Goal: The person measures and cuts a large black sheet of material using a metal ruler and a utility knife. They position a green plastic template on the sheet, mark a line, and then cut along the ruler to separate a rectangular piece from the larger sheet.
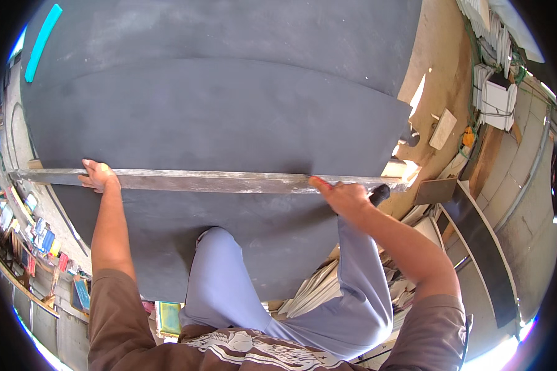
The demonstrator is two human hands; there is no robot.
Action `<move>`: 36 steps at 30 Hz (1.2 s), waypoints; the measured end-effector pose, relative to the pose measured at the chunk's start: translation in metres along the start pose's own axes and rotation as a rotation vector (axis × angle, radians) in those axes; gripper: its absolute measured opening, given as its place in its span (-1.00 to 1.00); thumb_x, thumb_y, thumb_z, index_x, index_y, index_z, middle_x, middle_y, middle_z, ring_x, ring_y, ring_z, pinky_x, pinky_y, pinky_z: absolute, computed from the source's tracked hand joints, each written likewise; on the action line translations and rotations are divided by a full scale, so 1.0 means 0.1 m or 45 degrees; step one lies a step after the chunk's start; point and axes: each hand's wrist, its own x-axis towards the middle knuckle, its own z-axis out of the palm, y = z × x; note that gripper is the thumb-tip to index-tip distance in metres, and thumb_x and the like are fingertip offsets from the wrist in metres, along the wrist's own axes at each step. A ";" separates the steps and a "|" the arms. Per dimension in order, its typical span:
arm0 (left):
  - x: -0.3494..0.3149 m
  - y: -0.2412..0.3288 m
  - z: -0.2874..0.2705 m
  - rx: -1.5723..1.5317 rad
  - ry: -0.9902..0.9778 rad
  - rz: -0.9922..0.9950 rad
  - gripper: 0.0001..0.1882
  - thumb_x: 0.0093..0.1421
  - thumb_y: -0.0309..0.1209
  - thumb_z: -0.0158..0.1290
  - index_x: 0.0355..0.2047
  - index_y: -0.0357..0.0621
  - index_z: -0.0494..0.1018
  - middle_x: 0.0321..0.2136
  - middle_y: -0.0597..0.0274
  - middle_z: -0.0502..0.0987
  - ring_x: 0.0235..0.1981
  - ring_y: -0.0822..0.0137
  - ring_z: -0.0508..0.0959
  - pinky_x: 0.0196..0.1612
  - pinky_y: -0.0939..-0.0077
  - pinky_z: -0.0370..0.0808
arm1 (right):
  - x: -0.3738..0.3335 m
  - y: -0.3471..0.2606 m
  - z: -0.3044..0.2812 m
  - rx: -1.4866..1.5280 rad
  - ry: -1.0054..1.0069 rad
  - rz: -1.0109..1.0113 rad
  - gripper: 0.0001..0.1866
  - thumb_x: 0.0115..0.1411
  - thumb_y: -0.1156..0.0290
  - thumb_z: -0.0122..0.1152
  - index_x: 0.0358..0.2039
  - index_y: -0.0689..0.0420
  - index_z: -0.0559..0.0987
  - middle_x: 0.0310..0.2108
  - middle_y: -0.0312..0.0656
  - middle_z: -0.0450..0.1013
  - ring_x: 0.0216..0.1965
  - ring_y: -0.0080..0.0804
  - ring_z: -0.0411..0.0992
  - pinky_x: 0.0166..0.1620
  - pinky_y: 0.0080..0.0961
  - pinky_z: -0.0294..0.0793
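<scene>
A long metal straightedge (229, 181) lies across a dark grey sheet (216, 123). My left hand (99, 176) presses on the bar near its left end, fingers spread over it. Closed around a slim cutting tool (316, 180) with a little red showing, my right hand (348, 198) works against the bar right of its middle. Most of the tool is hidden in the fist. A dark rounded thing (379, 195) shows beside my right wrist; I cannot tell whether it is a shoe. My left knee (213, 238) rests on the sheet's near part.
A turquoise strip (42, 43) lies at the far left. Small wood pieces (442, 128) lie on the brown surface to the right. Bundled white strips (498, 99) and a curved dark panel (486, 253) stand at right. Cluttered shelves (37, 235) line the left side.
</scene>
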 end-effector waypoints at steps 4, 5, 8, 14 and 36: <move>0.11 -0.10 0.06 0.021 0.014 0.011 -0.25 0.47 0.33 -0.44 0.44 0.31 0.35 0.59 0.08 -0.11 0.60 -0.01 -0.16 0.55 -0.18 -0.11 | -0.09 0.32 0.32 -0.051 -0.012 0.026 -0.16 0.41 0.40 0.06 0.60 -0.19 -0.07 -0.29 -0.08 0.64 -0.34 -0.16 0.69 -0.35 -0.21 0.69; 0.12 -0.13 0.08 0.001 0.034 0.015 -0.24 0.46 0.33 -0.43 0.43 0.28 0.36 0.58 0.08 -0.09 0.60 -0.01 -0.15 0.55 -0.17 -0.11 | -0.11 0.32 0.32 -0.064 0.024 0.018 -0.16 0.42 0.39 0.06 0.60 -0.20 -0.07 -0.29 -0.08 0.64 -0.34 -0.17 0.69 -0.36 -0.21 0.69; 0.22 -0.20 0.11 0.036 0.047 0.023 -0.23 0.46 0.34 -0.42 0.42 0.26 0.37 0.57 0.08 -0.06 0.59 0.01 -0.14 0.55 -0.16 -0.10 | -0.18 0.52 0.44 -0.072 0.053 0.022 -0.18 0.43 0.38 0.04 0.60 -0.21 -0.06 -0.28 -0.08 0.64 -0.34 -0.18 0.69 -0.35 -0.21 0.69; 0.23 -0.17 0.11 0.028 0.008 0.032 -0.22 0.46 0.33 -0.41 0.43 0.20 0.36 0.58 0.09 -0.08 0.60 0.06 -0.16 0.54 -0.16 -0.09 | -0.35 0.91 0.73 -0.076 -0.085 0.132 -0.19 0.46 0.36 0.00 0.60 -0.29 -0.10 -0.24 -0.08 0.65 -0.32 -0.17 0.70 -0.30 -0.20 0.69; 0.40 -0.12 0.12 -0.009 0.010 0.097 -0.15 0.43 0.38 -0.40 0.40 0.09 0.39 0.57 0.03 -0.06 0.59 0.02 -0.14 0.54 -0.23 -0.16 | -1.65 2.84 2.25 -0.255 0.102 0.689 -0.11 0.29 0.50 0.13 0.56 -0.39 0.10 -0.40 -0.14 0.62 -0.47 -0.13 0.65 -0.41 -0.19 0.67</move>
